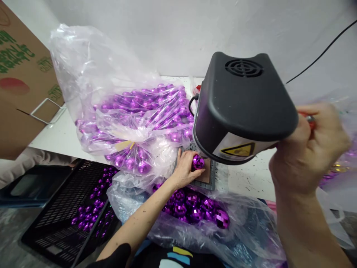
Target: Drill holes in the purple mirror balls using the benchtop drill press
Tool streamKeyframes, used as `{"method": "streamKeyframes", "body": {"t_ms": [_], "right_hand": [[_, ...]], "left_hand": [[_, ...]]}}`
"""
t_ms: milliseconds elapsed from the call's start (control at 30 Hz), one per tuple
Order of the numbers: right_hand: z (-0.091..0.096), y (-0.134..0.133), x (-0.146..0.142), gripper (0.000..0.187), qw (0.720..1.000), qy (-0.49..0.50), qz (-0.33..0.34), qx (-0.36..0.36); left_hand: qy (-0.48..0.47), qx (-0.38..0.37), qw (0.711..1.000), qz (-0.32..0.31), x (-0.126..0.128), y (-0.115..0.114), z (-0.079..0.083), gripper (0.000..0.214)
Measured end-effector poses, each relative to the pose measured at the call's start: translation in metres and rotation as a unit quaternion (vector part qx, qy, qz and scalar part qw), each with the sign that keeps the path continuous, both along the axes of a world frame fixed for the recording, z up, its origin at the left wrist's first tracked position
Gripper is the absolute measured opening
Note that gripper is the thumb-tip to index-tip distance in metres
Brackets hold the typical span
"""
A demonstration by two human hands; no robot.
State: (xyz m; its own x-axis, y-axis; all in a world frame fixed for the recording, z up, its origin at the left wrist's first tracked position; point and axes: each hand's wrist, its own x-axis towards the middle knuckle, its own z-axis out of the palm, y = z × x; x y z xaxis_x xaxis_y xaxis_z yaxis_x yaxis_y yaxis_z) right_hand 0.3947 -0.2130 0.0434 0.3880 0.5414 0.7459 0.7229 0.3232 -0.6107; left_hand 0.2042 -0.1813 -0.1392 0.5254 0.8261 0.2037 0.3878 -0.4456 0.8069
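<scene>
My left hand (186,169) is closed around a small purple mirrored ball (198,162) and holds it on a brownish pad (205,176) under the head of a black machine (240,108). My right hand (306,149) is raised at the right of the machine, its fingers wrapped round a red-handled lever (309,120). The machine's underside bears a yellow warning label (240,149). Part of the ball is hidden by my fingers.
A large clear plastic bag (134,123) of purple balls lies on the white table (248,178) to the left. Another open bag of mirrored balls (195,210) rests near my lap. A black crate (72,208) holds more balls at lower left. A cardboard box (19,74) stands far left.
</scene>
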Motion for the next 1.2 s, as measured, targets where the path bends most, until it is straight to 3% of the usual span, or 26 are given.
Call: {"method": "streamKeyframes", "body": {"t_ms": [133, 267, 400, 467, 700, 1067, 1200], "right_hand": [[-0.018, -0.028, -0.006, 0.028, 0.997, -0.043, -0.061, 0.019], [-0.035, -0.056, -0.011, 0.02, 0.997, -0.053, -0.029, -0.039], [-0.044, -0.07, -0.016, 0.007, 0.994, -0.097, 0.032, -0.05], [-0.051, -0.075, -0.017, 0.005, 0.99, -0.113, 0.025, -0.076], [-0.069, -0.08, -0.013, 0.006, 0.984, -0.156, 0.032, -0.086], [-0.063, -0.072, -0.008, 0.008, 0.966, -0.239, 0.066, -0.071], [-0.064, -0.07, -0.009, 0.005, 0.973, -0.207, 0.081, -0.059]], "left_hand": [[-0.01, -0.018, 1.0, -0.006, 0.0, -0.001, 0.001, 0.042], [-0.024, -0.026, 0.999, -0.017, -0.001, -0.001, 0.002, 0.044], [-0.037, -0.034, 0.999, -0.016, -0.001, -0.001, 0.002, 0.047], [-0.041, -0.04, 0.998, -0.017, -0.001, -0.002, 0.002, 0.047], [-0.046, -0.04, 0.998, -0.008, -0.001, -0.002, 0.005, 0.044], [-0.027, -0.035, 0.999, -0.006, -0.002, -0.003, 0.004, 0.051], [-0.032, -0.047, 0.998, 0.002, -0.002, -0.004, 0.007, 0.051]]}}
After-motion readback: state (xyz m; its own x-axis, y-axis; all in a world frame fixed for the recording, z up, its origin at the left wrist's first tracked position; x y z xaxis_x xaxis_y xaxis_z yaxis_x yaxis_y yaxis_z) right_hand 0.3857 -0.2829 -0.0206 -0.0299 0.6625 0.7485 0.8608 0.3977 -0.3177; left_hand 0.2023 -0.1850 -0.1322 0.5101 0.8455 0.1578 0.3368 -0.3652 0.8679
